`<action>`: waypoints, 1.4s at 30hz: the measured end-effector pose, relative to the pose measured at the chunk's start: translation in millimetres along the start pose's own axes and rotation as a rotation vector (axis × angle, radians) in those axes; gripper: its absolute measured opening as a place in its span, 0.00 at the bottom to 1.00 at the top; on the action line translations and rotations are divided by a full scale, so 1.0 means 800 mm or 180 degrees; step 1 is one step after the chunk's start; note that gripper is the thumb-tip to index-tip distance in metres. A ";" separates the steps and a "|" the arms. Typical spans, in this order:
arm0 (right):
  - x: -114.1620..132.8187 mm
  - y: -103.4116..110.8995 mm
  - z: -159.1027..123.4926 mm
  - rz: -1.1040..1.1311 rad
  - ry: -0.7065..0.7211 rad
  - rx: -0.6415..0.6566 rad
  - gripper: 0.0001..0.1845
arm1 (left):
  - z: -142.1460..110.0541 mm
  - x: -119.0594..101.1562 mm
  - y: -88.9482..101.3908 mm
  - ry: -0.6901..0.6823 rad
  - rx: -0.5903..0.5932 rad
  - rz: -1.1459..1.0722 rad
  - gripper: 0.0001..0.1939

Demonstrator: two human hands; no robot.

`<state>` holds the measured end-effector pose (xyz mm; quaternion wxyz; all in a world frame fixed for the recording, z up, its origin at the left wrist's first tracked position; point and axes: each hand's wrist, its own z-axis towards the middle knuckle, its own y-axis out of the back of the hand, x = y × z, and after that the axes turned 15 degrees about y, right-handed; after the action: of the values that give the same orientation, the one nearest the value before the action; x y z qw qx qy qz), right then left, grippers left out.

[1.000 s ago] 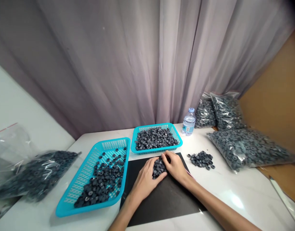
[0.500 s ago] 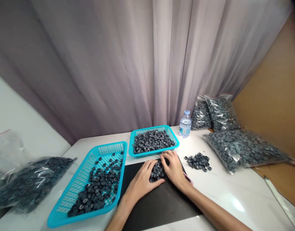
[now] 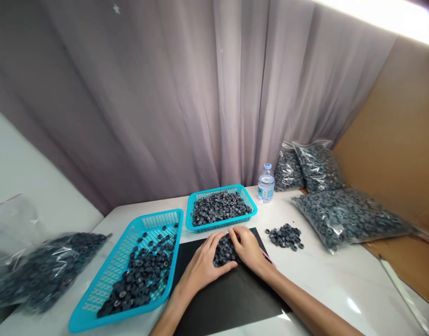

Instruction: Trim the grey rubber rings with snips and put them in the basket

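Small dark grey ring-shaped parts (image 3: 224,252) form a heap on a black mat (image 3: 224,303). My left hand (image 3: 205,259) curves round the heap's left and near side, thumb apart from the fingers. From the right, my right hand (image 3: 248,247) closes in on the same heap, its fingers bent over the far edge. Together the hands cup the parts, and their palms and some fingertips are hidden. Just behind the hands stands a turquoise basket (image 3: 191,200) filled with similar parts. A larger turquoise basket (image 3: 105,275), partly filled, is left of the mat.
A loose pile of parts (image 3: 287,236) lies right of the mat on the white table (image 3: 326,289). Behind it are a water bottle (image 3: 266,185) and several bags, including a large clear bag (image 3: 350,217). Another bag (image 3: 49,266) lies at far left. A pink-edged object (image 3: 268,258) shows beside my right wrist.
My hands have drawn slightly closer around the heap, and the right fingers have come down toward its far side. The camera view has tilted a little. Baskets and bags stay in place.
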<state>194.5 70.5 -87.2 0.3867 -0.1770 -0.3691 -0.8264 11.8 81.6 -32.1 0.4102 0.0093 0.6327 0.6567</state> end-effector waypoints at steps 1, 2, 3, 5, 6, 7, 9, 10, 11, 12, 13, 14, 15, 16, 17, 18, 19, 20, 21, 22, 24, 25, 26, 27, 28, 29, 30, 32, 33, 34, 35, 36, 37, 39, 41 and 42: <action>-0.001 0.001 0.001 0.0052 -0.0031 0.0069 0.16 | 0.000 -0.001 0.000 0.0001 -0.0009 0.0014 0.35; -0.003 0.002 0.003 0.0119 -0.0057 0.0147 0.13 | 0.000 -0.002 0.000 0.0000 -0.0015 0.0025 0.35; -0.005 0.005 0.005 0.0201 -0.0079 0.0235 0.13 | 0.000 -0.003 0.000 -0.0001 -0.0020 0.0033 0.35; -0.011 0.011 0.010 0.0396 -0.0096 0.0435 0.16 | 0.002 -0.003 0.000 -0.0010 -0.0022 0.0038 0.35; -0.015 0.016 0.013 0.0506 -0.0093 0.0547 0.17 | 0.004 -0.002 -0.001 -0.0018 -0.0013 0.0038 0.34; -0.019 0.022 0.015 0.0624 -0.0083 0.0674 0.17 | 0.006 -0.001 -0.001 -0.0027 -0.0001 0.0035 0.34; -0.027 0.036 0.020 0.0855 -0.0047 0.0896 0.17 | 0.012 0.003 -0.002 -0.0050 0.0033 0.0032 0.32; -0.030 0.043 0.022 0.0973 -0.0008 0.1014 0.17 | 0.015 0.006 -0.002 -0.0063 0.0046 0.0032 0.32; -0.033 0.051 0.024 0.1085 0.0035 0.1129 0.16 | 0.018 0.008 -0.003 -0.0077 0.0057 0.0035 0.32; -0.035 0.058 0.025 0.1185 0.0076 0.1210 0.16 | 0.020 0.010 -0.003 -0.0093 0.0066 0.0040 0.32; -0.036 0.065 0.026 0.1282 0.0115 0.1280 0.18 | 0.022 0.012 -0.003 -0.0110 0.0072 0.0047 0.32; -0.037 0.070 0.027 0.1373 0.0143 0.1348 0.20 | 0.023 0.013 -0.003 -0.0129 0.0078 0.0058 0.32; -0.038 0.075 0.028 0.1443 0.0158 0.1377 0.22 | 0.024 0.013 -0.004 -0.0150 0.0083 0.0073 0.32; -0.039 0.077 0.029 0.1500 0.0168 0.1392 0.23 | 0.025 0.013 -0.004 -0.0170 0.0083 0.0091 0.32; -0.039 0.078 0.030 0.1543 0.0175 0.1396 0.23 | 0.025 0.012 -0.004 -0.0187 0.0080 0.0111 0.33; -0.040 0.077 0.031 0.1572 0.0173 0.1383 0.24 | 0.024 0.011 -0.004 -0.0199 0.0073 0.0132 0.33; -0.041 0.076 0.032 0.1589 0.0165 0.1354 0.24 | 0.024 0.010 -0.004 -0.0207 0.0066 0.0154 0.33; -0.041 0.074 0.034 0.1600 0.0153 0.1321 0.24 | 0.023 0.008 -0.004 -0.0213 0.0063 0.0178 0.34; -0.042 0.073 0.035 0.1611 0.0139 0.1284 0.25 | 0.022 0.006 -0.003 -0.0216 0.0067 0.0204 0.34; -0.042 0.071 0.036 0.1622 0.0125 0.1250 0.25 | 0.021 0.004 -0.003 -0.0220 0.0081 0.0233 0.34; -0.042 0.071 0.037 0.1656 0.0104 0.1198 0.25 | 0.019 0.001 -0.003 -0.0223 0.0119 0.0289 0.35; -0.041 0.072 0.037 0.1667 0.0102 0.1179 0.25 | 0.018 0.000 -0.003 -0.0219 0.0138 0.0311 0.36; -0.040 0.074 0.037 0.1667 0.0098 0.1158 0.24 | 0.017 -0.001 -0.004 -0.0206 0.0152 0.0326 0.36; -0.039 0.076 0.038 0.1663 0.0100 0.1154 0.24 | 0.017 -0.002 -0.004 -0.0188 0.0162 0.0334 0.37; -0.037 0.078 0.038 0.1646 0.0094 0.1126 0.23 | 0.016 -0.002 -0.005 -0.0165 0.0167 0.0335 0.38; -0.035 0.081 0.038 0.1620 0.0084 0.1100 0.23 | 0.015 -0.002 -0.006 -0.0141 0.0166 0.0329 0.38; -0.032 0.083 0.038 0.1592 0.0077 0.1062 0.23 | 0.015 -0.002 -0.007 -0.0117 0.0162 0.0316 0.39; -0.025 0.089 0.036 0.1503 0.0061 0.0949 0.22 | 0.014 -0.002 -0.008 -0.0073 0.0138 0.0270 0.40; -0.022 0.093 0.034 0.1445 0.0052 0.0889 0.21 | 0.014 -0.002 -0.008 -0.0054 0.0126 0.0238 0.40; -0.019 0.098 0.031 0.1378 0.0043 0.0823 0.21 | 0.013 -0.001 -0.008 -0.0035 0.0116 0.0201 0.39; -0.017 0.104 0.027 0.1306 0.0032 0.0758 0.20 | 0.013 -0.001 -0.008 -0.0017 0.0108 0.0158 0.39; -0.016 0.110 0.022 0.1232 0.0023 0.0693 0.19 | 0.012 -0.001 -0.008 0.0000 0.0102 0.0108 0.39; -0.015 0.116 0.016 0.1160 0.0013 0.0618 0.19 | 0.012 -0.001 -0.008 0.0020 0.0098 0.0051 0.39; -0.015 0.127 0.002 0.1051 -0.0004 0.0484 0.19 | 0.010 -0.001 -0.007 0.0079 0.0095 -0.0085 0.39; -0.016 0.132 -0.013 0.0996 -0.0017 0.0447 0.19 | 0.008 0.000 -0.007 0.0169 0.0114 -0.0251 0.37; -0.016 0.132 -0.020 0.0978 -0.0017 0.0455 0.18 | 0.008 0.000 -0.007 0.0218 0.0136 -0.0344 0.34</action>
<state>283.6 19.8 -55.1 0.5191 -0.2055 -0.3966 -0.7287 17.7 86.0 -35.4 0.4229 -0.0386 0.6599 0.6199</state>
